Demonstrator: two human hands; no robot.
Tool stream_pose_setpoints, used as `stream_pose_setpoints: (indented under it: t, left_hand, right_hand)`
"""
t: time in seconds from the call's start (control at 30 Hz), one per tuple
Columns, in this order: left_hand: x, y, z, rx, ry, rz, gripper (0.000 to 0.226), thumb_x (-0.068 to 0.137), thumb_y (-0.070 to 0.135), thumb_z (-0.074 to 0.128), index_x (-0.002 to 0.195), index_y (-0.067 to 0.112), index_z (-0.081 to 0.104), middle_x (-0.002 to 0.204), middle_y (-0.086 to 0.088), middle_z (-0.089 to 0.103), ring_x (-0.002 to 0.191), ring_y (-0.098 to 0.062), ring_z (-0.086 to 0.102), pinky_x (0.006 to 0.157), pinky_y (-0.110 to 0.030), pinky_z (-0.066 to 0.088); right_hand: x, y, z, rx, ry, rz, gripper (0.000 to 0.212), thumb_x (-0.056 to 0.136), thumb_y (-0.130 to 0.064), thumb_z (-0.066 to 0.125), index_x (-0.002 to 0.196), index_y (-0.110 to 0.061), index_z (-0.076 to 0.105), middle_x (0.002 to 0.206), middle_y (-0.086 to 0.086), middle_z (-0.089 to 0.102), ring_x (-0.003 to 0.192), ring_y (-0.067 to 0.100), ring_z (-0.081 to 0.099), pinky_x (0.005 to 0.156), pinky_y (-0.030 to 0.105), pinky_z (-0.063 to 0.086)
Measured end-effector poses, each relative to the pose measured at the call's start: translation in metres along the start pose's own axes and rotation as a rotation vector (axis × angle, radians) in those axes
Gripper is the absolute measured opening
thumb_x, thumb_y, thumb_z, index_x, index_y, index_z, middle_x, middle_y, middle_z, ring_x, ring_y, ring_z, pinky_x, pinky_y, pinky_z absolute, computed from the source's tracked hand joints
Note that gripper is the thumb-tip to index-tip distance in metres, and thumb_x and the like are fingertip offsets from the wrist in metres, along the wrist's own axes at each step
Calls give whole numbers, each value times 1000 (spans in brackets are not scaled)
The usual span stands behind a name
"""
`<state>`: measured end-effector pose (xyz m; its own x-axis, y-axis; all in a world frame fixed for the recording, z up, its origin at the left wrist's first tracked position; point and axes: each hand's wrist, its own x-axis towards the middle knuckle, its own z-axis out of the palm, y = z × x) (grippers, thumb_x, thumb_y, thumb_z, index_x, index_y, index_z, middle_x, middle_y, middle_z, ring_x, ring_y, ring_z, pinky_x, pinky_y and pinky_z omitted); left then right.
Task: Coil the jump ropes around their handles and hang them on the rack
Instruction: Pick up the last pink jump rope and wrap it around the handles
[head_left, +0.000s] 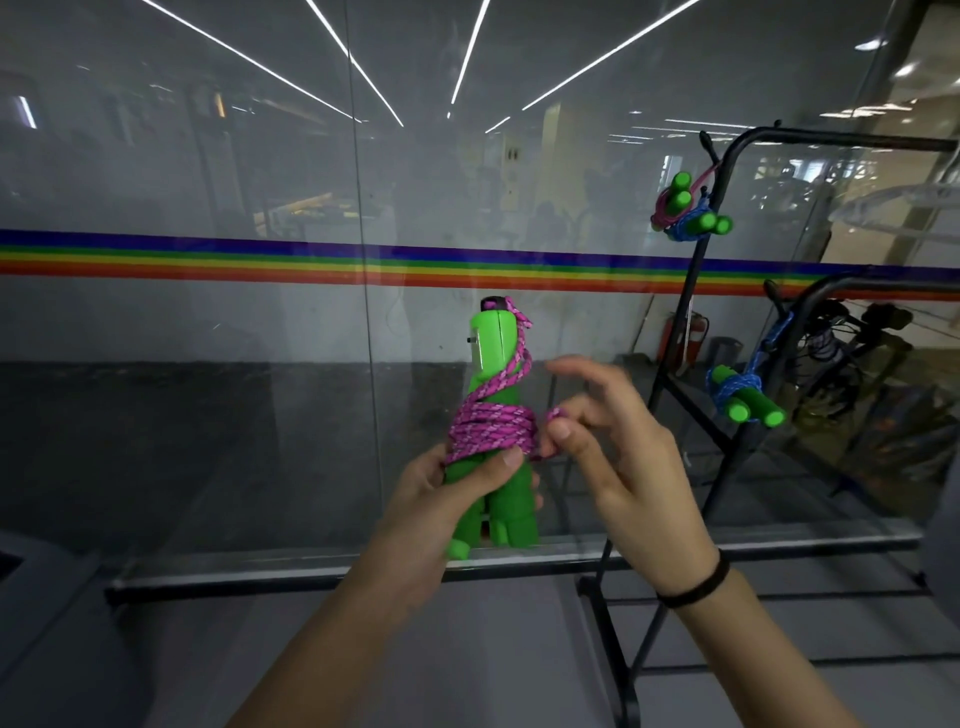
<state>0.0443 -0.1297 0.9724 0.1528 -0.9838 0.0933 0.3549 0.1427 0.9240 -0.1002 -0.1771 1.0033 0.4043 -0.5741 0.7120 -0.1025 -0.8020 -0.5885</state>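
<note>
Head view: my left hand (447, 499) is gripping two smooth bright green plastic handles (493, 467) upright in front of me. My right hand (618, 447) is pinching the bumpy pink braided rope (491, 423) between thumb and finger, other fingers spread. Rope is looping around the handles' middle. A thin black metal rack (691, 291) is standing right, holding other wrapped ropes.
</note>
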Motion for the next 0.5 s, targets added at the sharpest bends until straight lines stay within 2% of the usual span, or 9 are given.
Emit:
stream_pose_setpoints:
  t: [0.07,0.17,0.3,0.43,0.5]
  left_hand:
    - [-1,1,-2,5,0,5,39,68,17,68,104,3,67,95,-21,72,75,-28,71,64,-33,58]
    - [-3,2,-4,12,8,11,40,65,19,70,103,5,67,92,-20,72,75,-29,71,64,-34,58]
    - [-5,1,-1,33,10,13,47,62,19,72,106,4,65,89,-20,72,74,-31,70,64,-35,58]
    - [-6,1,-1,45,-2,-4,50,61,21,72,107,5,64,91,-19,73,75,-32,71,63,-34,58]
    - [-6,1,-3,59,-3,-12,49,60,21,73,106,4,64,87,-17,73,73,-32,71,61,-33,57]
  right_hand:
    - [0,-4,-1,25,18,51,19,84,-16,61,102,-17,55,74,-8,67,74,3,66,73,16,52]
    - [1,-5,-2,-5,58,34,8,76,-21,68,83,-18,66,78,-12,68,77,1,65,74,12,49]
    - [2,-2,-1,-11,81,9,10,75,-12,70,83,-16,73,85,-5,63,81,5,61,72,17,50]
    - [3,-3,-2,4,25,78,14,73,-14,73,84,-21,74,79,-4,67,72,14,63,69,41,53]
    - [5,-5,-5,49,-16,148,22,70,-14,74,89,-25,72,78,-4,65,63,12,60,68,39,55]
